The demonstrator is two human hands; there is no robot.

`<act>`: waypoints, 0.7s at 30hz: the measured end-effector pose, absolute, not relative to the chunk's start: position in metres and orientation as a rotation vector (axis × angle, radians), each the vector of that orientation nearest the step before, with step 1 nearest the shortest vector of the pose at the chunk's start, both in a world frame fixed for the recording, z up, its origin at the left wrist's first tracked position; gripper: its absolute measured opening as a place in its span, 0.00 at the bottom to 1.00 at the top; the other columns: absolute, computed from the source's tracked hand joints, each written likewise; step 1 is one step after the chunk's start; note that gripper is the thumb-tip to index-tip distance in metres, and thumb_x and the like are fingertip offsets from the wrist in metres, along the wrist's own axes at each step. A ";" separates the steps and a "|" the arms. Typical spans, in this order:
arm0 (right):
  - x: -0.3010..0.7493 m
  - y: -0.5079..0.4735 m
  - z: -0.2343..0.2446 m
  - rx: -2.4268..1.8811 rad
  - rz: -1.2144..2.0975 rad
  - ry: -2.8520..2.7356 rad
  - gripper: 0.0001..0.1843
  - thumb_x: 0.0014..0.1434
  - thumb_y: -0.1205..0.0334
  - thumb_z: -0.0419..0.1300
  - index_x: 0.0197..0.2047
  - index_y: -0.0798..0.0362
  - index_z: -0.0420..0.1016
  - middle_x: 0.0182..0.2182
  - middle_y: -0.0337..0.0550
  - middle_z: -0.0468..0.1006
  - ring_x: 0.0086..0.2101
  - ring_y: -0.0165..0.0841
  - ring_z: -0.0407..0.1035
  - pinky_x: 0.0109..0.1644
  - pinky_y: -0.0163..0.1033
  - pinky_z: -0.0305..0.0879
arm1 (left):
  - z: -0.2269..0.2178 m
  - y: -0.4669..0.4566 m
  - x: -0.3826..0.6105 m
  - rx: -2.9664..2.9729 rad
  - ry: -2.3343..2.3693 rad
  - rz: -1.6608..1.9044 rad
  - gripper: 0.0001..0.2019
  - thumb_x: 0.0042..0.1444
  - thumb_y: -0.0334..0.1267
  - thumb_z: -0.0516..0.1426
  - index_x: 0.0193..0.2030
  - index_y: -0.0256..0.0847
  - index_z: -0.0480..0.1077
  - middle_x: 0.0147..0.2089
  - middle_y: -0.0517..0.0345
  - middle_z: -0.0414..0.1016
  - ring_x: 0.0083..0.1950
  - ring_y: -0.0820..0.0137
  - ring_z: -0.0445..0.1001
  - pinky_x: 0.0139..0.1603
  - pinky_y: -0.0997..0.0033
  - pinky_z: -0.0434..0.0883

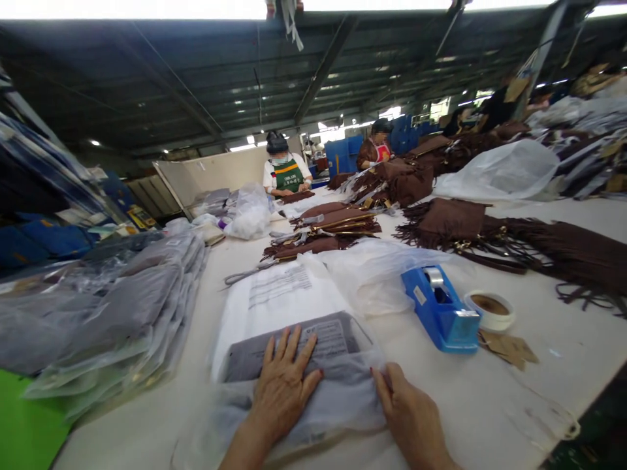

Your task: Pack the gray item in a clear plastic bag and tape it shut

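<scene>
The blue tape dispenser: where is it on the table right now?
The blue tape dispenser stands right of centre, beside a tape roll, just beyond the right hand.

It was a factory packing floor. A long white bench [490,391] ran under a steel roof [196,78] with strip lights, carrying heaps of brown fringed bags [455,225], stacks of bagged goods [122,307] and a tape dispenser [441,310]. Aproned workers [287,173] stood along it further down.
</scene>
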State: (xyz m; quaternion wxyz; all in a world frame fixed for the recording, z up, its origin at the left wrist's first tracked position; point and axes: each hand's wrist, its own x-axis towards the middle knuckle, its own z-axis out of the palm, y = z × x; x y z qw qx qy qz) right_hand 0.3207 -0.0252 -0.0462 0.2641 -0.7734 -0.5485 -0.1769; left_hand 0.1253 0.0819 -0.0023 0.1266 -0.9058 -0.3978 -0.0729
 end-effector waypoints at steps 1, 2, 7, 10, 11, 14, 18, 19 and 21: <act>0.321 -0.026 -0.046 -2.124 -0.472 -1.463 0.21 0.66 0.53 0.39 0.27 0.50 0.63 0.13 0.35 0.71 0.13 0.33 0.68 0.16 0.34 0.46 | -0.003 0.083 0.124 -2.651 -1.167 -0.194 0.28 0.59 0.50 0.49 0.65 0.51 0.48 0.66 0.50 0.54 0.65 0.54 0.54 0.61 0.45 0.57; 0.322 -0.027 -0.045 -2.155 -0.474 -1.444 0.20 0.65 0.53 0.40 0.28 0.50 0.63 0.13 0.36 0.72 0.13 0.33 0.68 0.16 0.34 0.46 | -0.003 0.083 0.123 -2.657 -1.169 -0.184 0.27 0.59 0.50 0.48 0.65 0.52 0.48 0.66 0.50 0.54 0.66 0.55 0.53 0.61 0.45 0.57; 0.331 -0.030 -0.046 -2.192 -0.529 -1.400 0.19 0.65 0.55 0.41 0.27 0.50 0.64 0.12 0.37 0.71 0.12 0.33 0.66 0.16 0.35 0.45 | -0.003 0.082 0.122 -2.645 -1.170 -0.207 0.26 0.59 0.50 0.48 0.64 0.53 0.50 0.66 0.51 0.54 0.65 0.55 0.54 0.61 0.46 0.56; 0.347 -0.039 -0.037 -2.143 -0.573 -1.433 0.18 0.65 0.58 0.42 0.28 0.50 0.66 0.14 0.36 0.71 0.14 0.31 0.67 0.18 0.35 0.51 | -0.008 0.084 0.122 -2.649 -1.171 -0.264 0.26 0.58 0.51 0.48 0.63 0.54 0.52 0.65 0.52 0.56 0.65 0.55 0.55 0.61 0.47 0.54; 0.357 -0.042 -0.030 -2.112 -0.597 -1.429 0.17 0.65 0.58 0.43 0.30 0.50 0.67 0.17 0.37 0.73 0.17 0.31 0.68 0.21 0.34 0.56 | -0.011 0.085 0.121 -2.653 -1.167 -0.285 0.26 0.57 0.52 0.48 0.63 0.55 0.53 0.65 0.52 0.56 0.64 0.55 0.56 0.61 0.47 0.53; 0.398 -0.046 0.003 -1.973 -0.541 -1.212 0.15 0.61 0.52 0.48 0.38 0.52 0.71 0.33 0.47 0.77 0.36 0.35 0.71 0.42 0.39 0.63 | -0.019 0.089 0.121 -2.660 -1.154 -0.342 0.26 0.56 0.52 0.49 0.62 0.55 0.55 0.64 0.52 0.57 0.64 0.55 0.56 0.61 0.48 0.52; 0.464 -0.030 0.043 -1.945 -0.190 -0.904 0.23 0.55 0.43 0.48 0.28 0.54 0.72 0.33 0.53 0.76 0.40 0.42 0.68 0.45 0.46 0.61 | -0.022 0.091 0.120 -2.647 -1.131 -0.373 0.25 0.56 0.52 0.49 0.61 0.55 0.56 0.64 0.51 0.59 0.64 0.55 0.57 0.61 0.48 0.52; 0.476 -0.025 0.047 -1.951 -0.093 -0.910 0.23 0.53 0.43 0.50 0.22 0.53 0.71 0.26 0.50 0.75 0.33 0.41 0.69 0.38 0.44 0.63 | -0.022 0.091 0.120 -2.647 -1.133 -0.371 0.25 0.56 0.52 0.49 0.61 0.55 0.56 0.64 0.51 0.59 0.64 0.55 0.57 0.61 0.48 0.52; 0.490 -0.014 0.048 -1.934 0.080 -0.946 0.23 0.51 0.46 0.52 0.15 0.52 0.68 0.16 0.44 0.71 0.23 0.36 0.66 0.28 0.40 0.61 | -0.023 0.091 0.120 -2.654 -1.148 -0.363 0.25 0.56 0.52 0.49 0.61 0.56 0.55 0.64 0.52 0.58 0.63 0.55 0.58 0.61 0.48 0.53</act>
